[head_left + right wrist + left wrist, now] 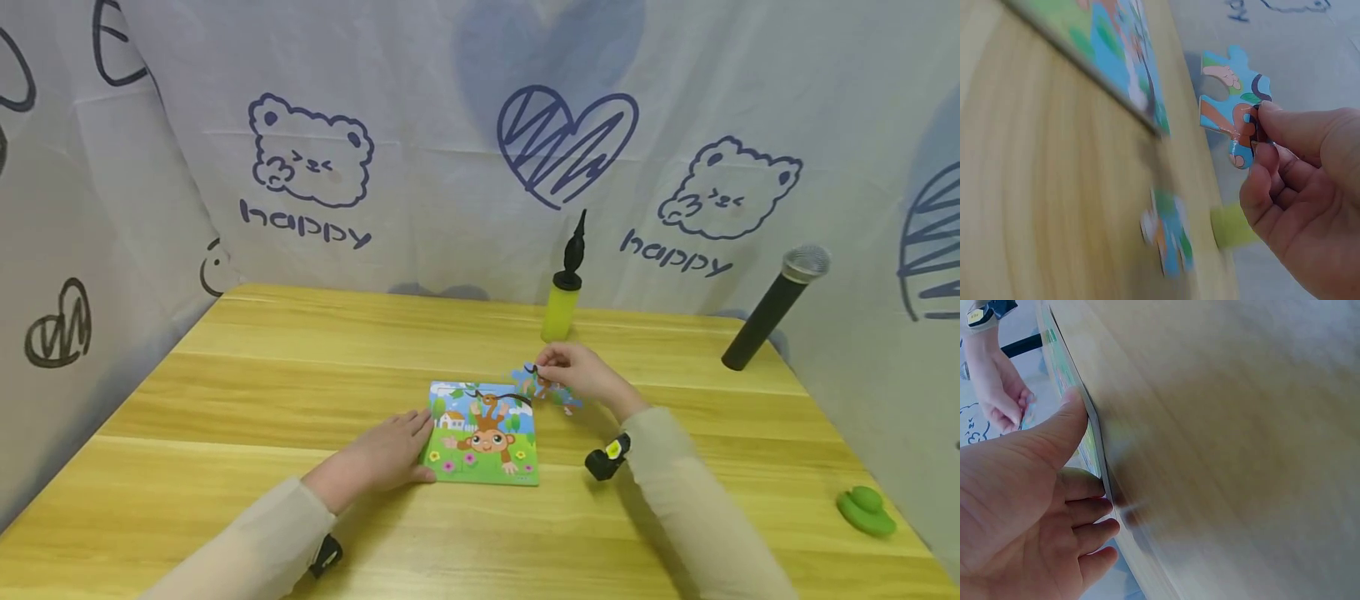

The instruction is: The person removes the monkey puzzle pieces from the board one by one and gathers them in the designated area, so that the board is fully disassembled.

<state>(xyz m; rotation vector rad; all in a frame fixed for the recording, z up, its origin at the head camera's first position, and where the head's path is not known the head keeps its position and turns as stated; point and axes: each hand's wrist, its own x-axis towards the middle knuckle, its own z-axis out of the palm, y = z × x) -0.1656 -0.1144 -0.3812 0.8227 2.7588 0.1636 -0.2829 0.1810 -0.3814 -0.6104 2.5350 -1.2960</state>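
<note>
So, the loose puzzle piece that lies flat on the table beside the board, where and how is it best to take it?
The loose piece lies flat on the table, right of the board, so probably come from above and pinch two opposite edges with thumb and finger, perhaps after sliding it a little. The right hand already pinches another piece at its edge; the left hand rests at the board.

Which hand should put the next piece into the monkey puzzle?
Probably the right hand. It already pinches a puzzle piece lifted just beyond the monkey puzzle. The left hand lies flat against the puzzle's left edge, seemingly steadying it, and holds no piece.
</note>
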